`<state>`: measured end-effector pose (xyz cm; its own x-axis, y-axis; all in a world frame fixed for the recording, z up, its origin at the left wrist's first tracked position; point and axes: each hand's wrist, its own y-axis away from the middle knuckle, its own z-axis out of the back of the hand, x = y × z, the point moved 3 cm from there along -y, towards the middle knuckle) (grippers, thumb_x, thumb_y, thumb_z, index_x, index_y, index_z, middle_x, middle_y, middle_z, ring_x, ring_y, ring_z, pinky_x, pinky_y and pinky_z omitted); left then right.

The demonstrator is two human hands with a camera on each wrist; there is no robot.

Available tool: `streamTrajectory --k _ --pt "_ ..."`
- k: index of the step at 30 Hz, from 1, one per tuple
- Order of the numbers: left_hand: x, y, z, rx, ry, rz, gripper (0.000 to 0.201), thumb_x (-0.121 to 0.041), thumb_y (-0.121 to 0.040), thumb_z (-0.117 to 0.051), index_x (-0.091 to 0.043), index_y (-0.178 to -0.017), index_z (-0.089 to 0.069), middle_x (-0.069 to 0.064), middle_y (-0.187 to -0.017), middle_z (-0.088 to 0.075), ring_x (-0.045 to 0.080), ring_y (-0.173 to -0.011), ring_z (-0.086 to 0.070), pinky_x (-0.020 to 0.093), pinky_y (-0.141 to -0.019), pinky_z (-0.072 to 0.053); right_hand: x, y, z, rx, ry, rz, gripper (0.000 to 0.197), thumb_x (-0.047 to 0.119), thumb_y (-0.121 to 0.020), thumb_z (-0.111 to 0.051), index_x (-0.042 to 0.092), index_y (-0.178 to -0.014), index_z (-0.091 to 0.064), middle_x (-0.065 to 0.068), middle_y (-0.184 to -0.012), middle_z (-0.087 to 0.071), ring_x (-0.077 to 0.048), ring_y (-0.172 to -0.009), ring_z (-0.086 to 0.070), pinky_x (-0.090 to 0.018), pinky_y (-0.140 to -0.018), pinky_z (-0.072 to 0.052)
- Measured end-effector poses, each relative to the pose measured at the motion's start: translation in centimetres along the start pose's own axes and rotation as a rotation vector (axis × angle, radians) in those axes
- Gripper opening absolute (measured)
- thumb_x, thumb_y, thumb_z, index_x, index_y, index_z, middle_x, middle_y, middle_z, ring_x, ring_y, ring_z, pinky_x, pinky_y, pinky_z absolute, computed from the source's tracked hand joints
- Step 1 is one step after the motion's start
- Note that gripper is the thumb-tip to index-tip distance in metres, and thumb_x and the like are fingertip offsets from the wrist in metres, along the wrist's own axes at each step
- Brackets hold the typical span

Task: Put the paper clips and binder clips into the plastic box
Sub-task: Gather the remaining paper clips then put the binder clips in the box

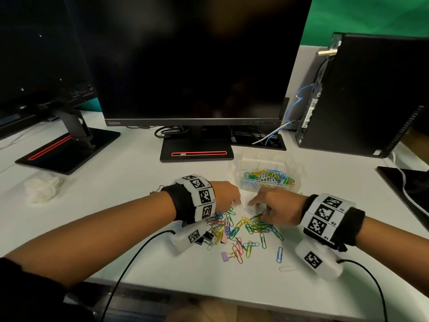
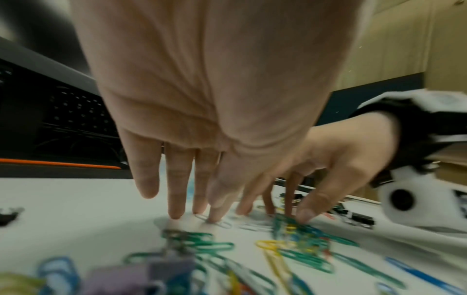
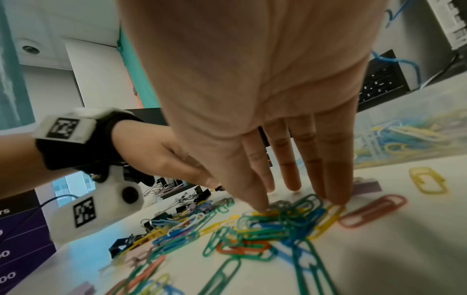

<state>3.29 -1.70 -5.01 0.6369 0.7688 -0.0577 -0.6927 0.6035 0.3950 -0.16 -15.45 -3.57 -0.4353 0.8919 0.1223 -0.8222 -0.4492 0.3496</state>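
Pressing down on the white desk [image 1: 130,191] with straight, slightly spread fingers, left hand [image 1: 226,197] and right hand [image 1: 277,211] facing each other across the far edge of the loose clip pile, neither closed around anything. Left fingertips [image 2: 213,216] resting on pale, nearly colourless paper clips [image 2: 222,222] lying flat, long axis roughly across the left wrist view. Right fingertips [image 3: 260,205] set on a tangled heap of green, blue and yellow paper clips [image 3: 278,225]; thumb seen in the left wrist view touching the same green cluster. No single heading within the heap: long axes crossing in all directions, several green ones trailing toward the near desk edge. Apart from the heap, 1 orange clip [image 3: 372,210] lying flat to its right, long axis slanted; 1 yellow clip [image 3: 427,180] beyond it, nearer the box. Lilac binder clip [image 1: 224,256] at the near side of the pile, wire handles pointing right; black binder clips [image 1: 205,238] under the left wrist. Clear plastic box [image 1: 267,163], open-topped, just beyond both hands, already holding many coloured clips. Behind it, monitor [image 1: 192,61] on its stand; computer tower [image 1: 362,94] at right; crumpled tissue [image 1: 43,188] far left.
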Motion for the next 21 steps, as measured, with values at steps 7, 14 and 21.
streamTrajectory --k 7,14,21 --pt "-3.3 2.1 -0.1 -0.034 0.113 -0.133 0.044 0.001 -0.092 -0.038 -0.014 -0.129 -0.056 0.006 -0.139 -0.05 0.023 -0.127 -0.047 0.03 -0.109 -0.035 0.5 1.9 -0.9 -0.02 -0.015 0.035 0.043 0.025 -0.082 -0.061 0.022 -0.125 -0.055 -0.003 -0.115 -0.053 -0.017 -0.102 -0.052 -0.023 -0.086 -0.04" --pt "-4.2 4.3 0.5 0.004 0.192 -0.124 0.062 -0.034 -0.077 -0.073 -0.018 -0.131 -0.047 0.0 -0.126 -0.053 0.01 -0.09 -0.046 0.019 -0.077 -0.035 0.3 4.5 -1.6 0.023 -0.07 0.07 0.075 0.048 -0.066 -0.076 0.026 -0.131 -0.047 0.005 -0.111 -0.045 -0.009 -0.097 -0.046 -0.017 -0.082 -0.038" --pt "-5.2 4.8 -0.7 0.072 0.073 -0.084 0.077 -0.027 -0.07 -0.078 -0.011 -0.135 -0.039 0.007 -0.125 -0.046 0.023 -0.105 -0.05 0.031 -0.086 -0.045 -0.6 5.9 -2.5 0.054 -0.055 0.055 0.094 0.042 -0.062 -0.08 0.025 -0.14 -0.032 0.007 -0.113 -0.037 0.002 -0.084 -0.036 -0.005 -0.067 -0.028"
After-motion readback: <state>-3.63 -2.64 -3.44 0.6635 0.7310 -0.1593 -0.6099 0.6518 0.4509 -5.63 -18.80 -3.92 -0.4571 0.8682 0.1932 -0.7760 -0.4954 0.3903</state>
